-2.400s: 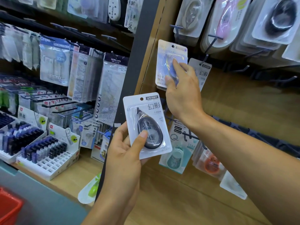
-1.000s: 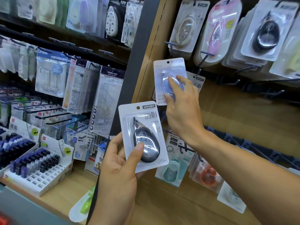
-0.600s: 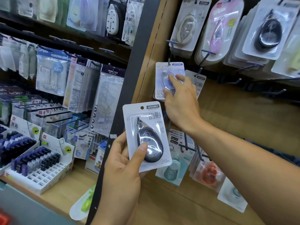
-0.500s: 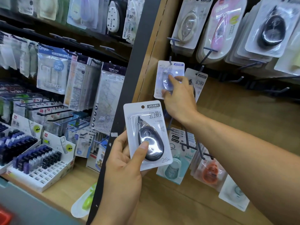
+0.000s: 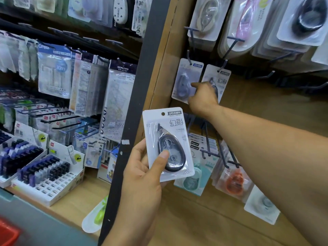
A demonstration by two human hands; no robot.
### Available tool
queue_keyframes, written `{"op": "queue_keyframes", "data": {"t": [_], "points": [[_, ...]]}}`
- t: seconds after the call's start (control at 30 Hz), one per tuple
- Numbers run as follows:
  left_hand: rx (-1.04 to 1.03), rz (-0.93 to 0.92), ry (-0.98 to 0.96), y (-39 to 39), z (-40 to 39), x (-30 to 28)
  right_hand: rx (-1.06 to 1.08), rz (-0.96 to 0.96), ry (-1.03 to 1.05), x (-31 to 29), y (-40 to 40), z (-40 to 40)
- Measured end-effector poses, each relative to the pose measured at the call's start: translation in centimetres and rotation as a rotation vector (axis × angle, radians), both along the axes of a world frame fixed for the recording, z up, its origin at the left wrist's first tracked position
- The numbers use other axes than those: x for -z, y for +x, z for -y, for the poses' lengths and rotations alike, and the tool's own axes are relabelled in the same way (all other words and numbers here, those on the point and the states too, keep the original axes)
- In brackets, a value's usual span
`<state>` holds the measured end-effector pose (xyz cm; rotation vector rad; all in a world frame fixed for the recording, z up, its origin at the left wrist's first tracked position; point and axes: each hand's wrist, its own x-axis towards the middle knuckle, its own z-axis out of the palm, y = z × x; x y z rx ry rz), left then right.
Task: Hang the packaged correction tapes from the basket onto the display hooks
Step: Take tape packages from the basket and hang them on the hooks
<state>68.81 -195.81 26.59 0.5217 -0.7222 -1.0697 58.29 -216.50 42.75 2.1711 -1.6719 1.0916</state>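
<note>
Right hand (image 5: 204, 95) stretches up to the blue correction tape pack (image 5: 186, 80) hanging on its display hook (image 5: 189, 59), fingertips touching it (grip too blurred to call), while the left hand (image 5: 142, 176) holds the black correction tape pack (image 5: 168, 144) upright below, thumb clamped on its blister.

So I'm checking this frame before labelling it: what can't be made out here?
- Right hand: motion blur hides whether it grips the light blue pack.
- Neighbouring pack: lower part covered by that hand.
- Red basket: cut off by the corner, blurred.
- Pack in the left hand: small print unreadable.
</note>
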Motion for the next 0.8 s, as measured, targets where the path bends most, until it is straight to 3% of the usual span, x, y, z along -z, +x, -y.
{"op": "queue_keyframes", "data": {"t": [0.2, 0.37, 0.47, 0.63, 0.8], "points": [[0.053, 0.029, -0.008, -2.9, -0.7, -0.6, -0.268, 0.244, 0.039, 1.5, -2.3, -8.6], [0.119, -0.014, -0.081, -4.1, -2.7, -2.4, -0.481, 0.598, 0.224, 4.4, -6.0, -18.7], [0.079, -0.006, -0.099, -4.3, -3.8, -3.2, -0.528, 0.706, 0.322, 5.8, -7.9, -22.8], [0.025, 0.101, -0.087, -5.5, -3.8, -4.8, -0.549, 0.751, 0.27, 5.7, -9.1, -24.3], [-0.177, 0.345, -0.063, -5.2, 0.1, -8.8, -0.491, 0.795, 0.227, 3.3, -9.7, -20.9]]}}
